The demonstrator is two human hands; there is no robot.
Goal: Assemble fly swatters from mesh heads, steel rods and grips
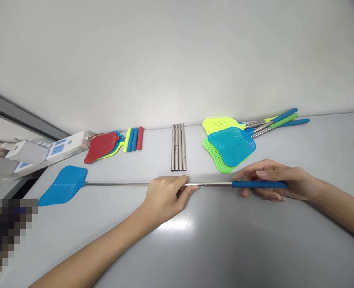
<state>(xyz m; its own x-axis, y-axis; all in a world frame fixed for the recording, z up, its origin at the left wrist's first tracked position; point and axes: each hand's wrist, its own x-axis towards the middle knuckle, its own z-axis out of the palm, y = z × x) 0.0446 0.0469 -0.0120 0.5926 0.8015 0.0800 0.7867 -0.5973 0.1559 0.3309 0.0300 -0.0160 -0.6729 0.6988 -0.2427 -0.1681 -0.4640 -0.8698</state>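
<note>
A blue fly swatter [64, 185] with an extended telescopic metal rod lies sideways across the front of the table, its head to the left. My left hand [166, 196] is closed around the middle of the rod, thumb and fingers pinching it. At the right end, the swatter's blue foam handle [257, 184] rests in my right hand [280, 180]. That hand holds it loosely, with the thumb above and the fingers partly curled behind and below. The handle's end reaches the palm.
Several metal rods [179, 148] lie side by side near the wall. Left of them are coloured handle grips [134, 139] and loose swatter heads [101, 147], beside a power strip [65, 145]. Swatters with handles [232, 146] are piled at the back right.
</note>
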